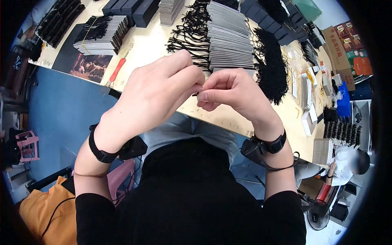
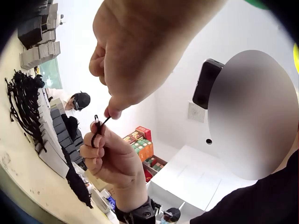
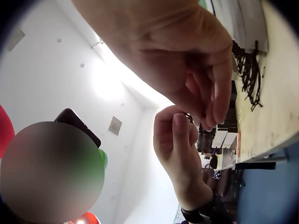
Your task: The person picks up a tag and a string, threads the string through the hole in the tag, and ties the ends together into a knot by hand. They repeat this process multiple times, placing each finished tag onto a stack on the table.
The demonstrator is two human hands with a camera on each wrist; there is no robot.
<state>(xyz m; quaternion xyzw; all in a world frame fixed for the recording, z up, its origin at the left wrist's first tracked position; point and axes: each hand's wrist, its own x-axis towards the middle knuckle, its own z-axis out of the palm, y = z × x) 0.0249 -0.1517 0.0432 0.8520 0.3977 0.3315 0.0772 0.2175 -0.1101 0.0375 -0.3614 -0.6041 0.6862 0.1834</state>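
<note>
The left hand (image 1: 155,87) pinches a black cord (image 2: 103,123); the right hand (image 1: 236,93) grips it, fingers curled. The left wrist view shows its loop; the head view hides that.

The thin black textile cord (image 2: 105,122) looks matt and soft. The long row of flat grey-white strips (image 1: 230,38) looks like paper or card with a dull face, and the thick bundle of black tassels (image 1: 271,69) like rough, fibrous thread. The pale, wood-toned surface (image 1: 141,45) appears smooth with a slight sheen. The slim red tool (image 1: 117,70) resembles smooth plastic; the orange fabric (image 1: 51,212) is creased, matt cloth.
</note>
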